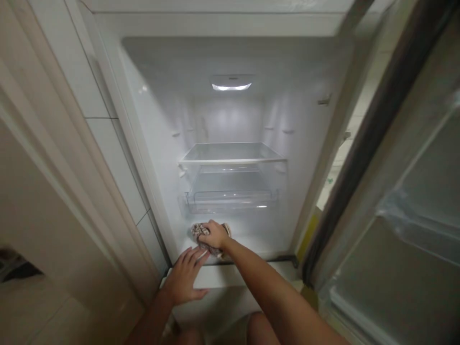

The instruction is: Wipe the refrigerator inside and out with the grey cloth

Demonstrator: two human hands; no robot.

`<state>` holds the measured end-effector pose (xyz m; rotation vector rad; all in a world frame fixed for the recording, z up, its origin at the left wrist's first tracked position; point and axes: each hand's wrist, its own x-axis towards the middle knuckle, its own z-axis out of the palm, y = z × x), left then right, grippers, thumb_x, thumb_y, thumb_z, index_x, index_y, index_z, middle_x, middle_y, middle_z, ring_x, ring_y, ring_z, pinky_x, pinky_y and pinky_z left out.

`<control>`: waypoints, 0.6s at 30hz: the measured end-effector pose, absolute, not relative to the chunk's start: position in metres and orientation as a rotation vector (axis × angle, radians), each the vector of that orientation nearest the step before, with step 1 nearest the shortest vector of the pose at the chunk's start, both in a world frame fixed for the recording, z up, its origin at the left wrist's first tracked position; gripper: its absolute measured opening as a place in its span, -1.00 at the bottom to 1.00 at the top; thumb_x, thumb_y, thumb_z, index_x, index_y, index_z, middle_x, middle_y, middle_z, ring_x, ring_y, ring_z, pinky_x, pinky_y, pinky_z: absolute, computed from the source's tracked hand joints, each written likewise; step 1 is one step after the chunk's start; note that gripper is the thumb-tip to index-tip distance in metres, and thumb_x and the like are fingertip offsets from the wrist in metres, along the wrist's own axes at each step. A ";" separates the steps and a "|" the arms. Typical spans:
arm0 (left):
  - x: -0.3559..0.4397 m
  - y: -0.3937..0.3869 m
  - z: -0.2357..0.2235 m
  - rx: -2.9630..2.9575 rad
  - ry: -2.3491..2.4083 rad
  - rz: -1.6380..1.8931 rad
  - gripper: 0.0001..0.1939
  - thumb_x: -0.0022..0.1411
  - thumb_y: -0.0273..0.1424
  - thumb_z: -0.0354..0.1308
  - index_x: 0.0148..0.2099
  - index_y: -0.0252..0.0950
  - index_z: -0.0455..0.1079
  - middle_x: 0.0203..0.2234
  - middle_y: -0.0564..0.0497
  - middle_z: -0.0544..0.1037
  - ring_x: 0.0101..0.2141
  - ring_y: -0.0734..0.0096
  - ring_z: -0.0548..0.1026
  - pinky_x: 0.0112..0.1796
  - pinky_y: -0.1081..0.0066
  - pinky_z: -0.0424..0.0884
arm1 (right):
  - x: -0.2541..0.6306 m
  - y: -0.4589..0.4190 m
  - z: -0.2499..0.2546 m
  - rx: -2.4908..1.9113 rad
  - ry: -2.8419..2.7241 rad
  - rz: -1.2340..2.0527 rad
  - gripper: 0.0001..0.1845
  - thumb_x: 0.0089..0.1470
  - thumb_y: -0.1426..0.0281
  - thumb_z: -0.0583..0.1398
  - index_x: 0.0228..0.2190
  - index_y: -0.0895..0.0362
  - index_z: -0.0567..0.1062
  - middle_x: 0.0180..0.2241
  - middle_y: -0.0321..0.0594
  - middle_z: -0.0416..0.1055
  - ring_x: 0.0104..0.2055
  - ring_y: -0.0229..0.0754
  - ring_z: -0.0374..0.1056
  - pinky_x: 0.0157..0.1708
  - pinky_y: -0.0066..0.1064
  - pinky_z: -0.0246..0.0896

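Note:
My right hand (pixel 216 235) grips a brown-and-white patterned cloth (pixel 200 231) and presses it on the floor of the fridge compartment (pixel 251 237), toward the left side. Parts of the cloth stick out on both sides of the fingers. Just in front and to the left, my left hand (pixel 185 275) lies with fingers spread on the front edge of the fridge. Its fingertips come close to the cloth; whether they touch it I cannot tell. Nothing is held in the left hand.
Above the hands are a clear plastic drawer (pixel 233 195) and a glass shelf (pixel 233 152). A lamp (pixel 232 86) glows at the upper back. The fridge door (pixel 402 191) stands open on the right, with door bins. To the left is a tiled wall (pixel 111 153).

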<state>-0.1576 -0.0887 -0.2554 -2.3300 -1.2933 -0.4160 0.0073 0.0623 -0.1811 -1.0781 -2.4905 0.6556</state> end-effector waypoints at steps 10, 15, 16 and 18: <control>-0.160 -0.083 -0.251 -2.345 -1.204 -0.379 0.08 0.17 0.22 0.23 0.56 -0.20 0.07 0.39 -0.15 0.39 0.29 -0.06 0.36 0.28 0.07 0.10 | 0.154 0.103 -0.181 -1.669 -2.148 0.353 -0.66 0.28 0.25 0.21 -0.06 0.20 0.62 0.03 0.07 0.47 0.01 -0.06 0.43 0.01 -0.32 0.27; -0.159 -0.082 -0.261 -2.336 -1.312 -0.435 0.17 0.06 0.24 0.32 0.55 -0.15 0.06 0.39 -0.11 0.38 0.30 -0.08 0.32 0.28 0.06 0.09 | 0.168 0.151 -0.191 -1.794 -2.041 0.230 -0.70 0.37 0.23 0.21 -0.09 0.23 0.57 -0.05 -0.04 0.53 0.07 -0.07 0.45 0.19 -0.08 0.32; -0.159 -0.082 -0.263 -2.346 -1.324 -0.445 0.18 0.05 0.25 0.32 0.56 -0.14 0.05 0.40 -0.10 0.38 0.31 -0.07 0.32 0.29 0.06 0.08 | 0.165 0.161 -0.192 -1.781 -2.047 0.215 -0.69 0.37 0.21 0.22 -0.07 0.20 0.56 -0.03 -0.07 0.53 0.06 -0.09 0.45 0.19 -0.07 0.35; -0.160 -0.082 -0.265 -2.380 -1.356 -0.453 0.19 0.03 0.28 0.32 0.56 -0.11 0.04 0.40 -0.07 0.37 0.32 -0.06 0.30 0.30 0.07 0.05 | 0.155 0.178 -0.195 -1.736 -2.064 0.185 -0.66 0.37 0.17 0.23 -0.01 0.16 0.55 0.04 -0.09 0.50 0.06 -0.11 0.45 0.15 -0.09 0.41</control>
